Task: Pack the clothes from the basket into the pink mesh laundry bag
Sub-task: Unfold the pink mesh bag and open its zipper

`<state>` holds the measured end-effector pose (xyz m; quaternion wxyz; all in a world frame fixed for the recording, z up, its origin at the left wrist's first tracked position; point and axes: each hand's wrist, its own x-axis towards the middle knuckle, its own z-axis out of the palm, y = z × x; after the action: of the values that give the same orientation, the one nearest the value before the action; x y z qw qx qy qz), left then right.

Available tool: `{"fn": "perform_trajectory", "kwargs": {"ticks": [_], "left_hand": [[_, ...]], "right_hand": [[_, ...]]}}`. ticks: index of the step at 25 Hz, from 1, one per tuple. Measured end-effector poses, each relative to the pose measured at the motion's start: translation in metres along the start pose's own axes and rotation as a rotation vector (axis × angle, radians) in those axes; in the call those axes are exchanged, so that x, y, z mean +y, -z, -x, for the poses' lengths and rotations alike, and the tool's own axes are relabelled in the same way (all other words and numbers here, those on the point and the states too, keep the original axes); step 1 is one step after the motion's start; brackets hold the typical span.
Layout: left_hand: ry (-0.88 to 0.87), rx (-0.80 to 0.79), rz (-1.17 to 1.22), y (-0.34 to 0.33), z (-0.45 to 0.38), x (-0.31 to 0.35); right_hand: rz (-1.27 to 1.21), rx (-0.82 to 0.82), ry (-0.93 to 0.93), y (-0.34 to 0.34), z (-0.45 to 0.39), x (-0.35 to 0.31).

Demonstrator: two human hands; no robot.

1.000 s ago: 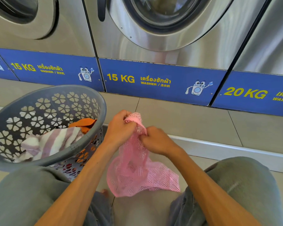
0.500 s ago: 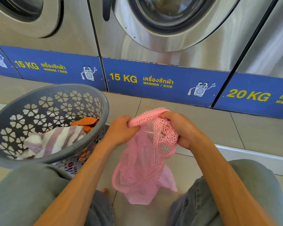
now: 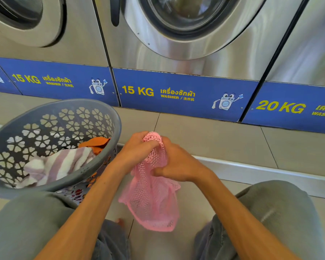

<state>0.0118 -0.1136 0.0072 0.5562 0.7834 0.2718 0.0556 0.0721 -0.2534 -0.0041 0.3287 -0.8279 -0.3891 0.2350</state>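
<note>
Together, left hand (image 3: 137,147) and right hand (image 3: 178,162) grip bunched top of pink mesh laundry bag (image 3: 152,199); striped cloth (image 3: 64,164) inside grey plastic flower-cutout basket (image 3: 101,162).

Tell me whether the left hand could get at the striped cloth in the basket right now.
Probably not yet: the left hand grips the pink mesh bag. Once it lets go, the striped cloth lies uncovered in the open-topped basket beside it.

A pink mesh laundry bag (image 3: 152,203), a grey basket (image 3: 94,166) with flower-shaped cutouts, a purple-and-white striped cloth (image 3: 64,162), an orange garment (image 3: 96,143), and blue panels (image 3: 176,92) with yellow lettering.
</note>
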Motion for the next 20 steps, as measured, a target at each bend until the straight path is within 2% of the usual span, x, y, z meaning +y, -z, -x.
{"fn": "perform_trajectory", "kwargs": {"ticks": [4,6,8,11,15,16,19,20], "left_hand": [[-0.005,-0.037,0.034,0.006,0.000,-0.001],[-0.030,0.027,0.036,0.009,-0.002,-0.002],[-0.047,0.113,0.048,0.014,-0.007,-0.006],[-0.045,0.144,0.046,0.018,-0.016,-0.016],[-0.109,0.177,-0.199,0.013,-0.018,-0.023],[-0.115,0.102,-0.231,0.012,-0.015,-0.022],[-0.119,-0.370,-0.317,0.004,-0.003,-0.021],[-0.149,-0.438,-0.380,-0.002,-0.001,-0.025]], "right_hand": [[0.105,0.083,-0.028,0.000,-0.007,0.001],[0.064,0.144,-0.088,0.012,-0.007,0.000],[-0.025,0.193,-0.137,0.024,-0.006,0.000],[-0.150,0.244,-0.178,0.034,-0.003,0.003],[-0.492,0.229,-0.321,0.035,-0.007,0.006],[-0.519,0.217,-0.331,0.036,-0.008,0.006],[-0.546,0.155,-0.339,0.034,-0.010,0.005],[-0.540,0.122,-0.338,0.034,-0.009,0.004]]}}
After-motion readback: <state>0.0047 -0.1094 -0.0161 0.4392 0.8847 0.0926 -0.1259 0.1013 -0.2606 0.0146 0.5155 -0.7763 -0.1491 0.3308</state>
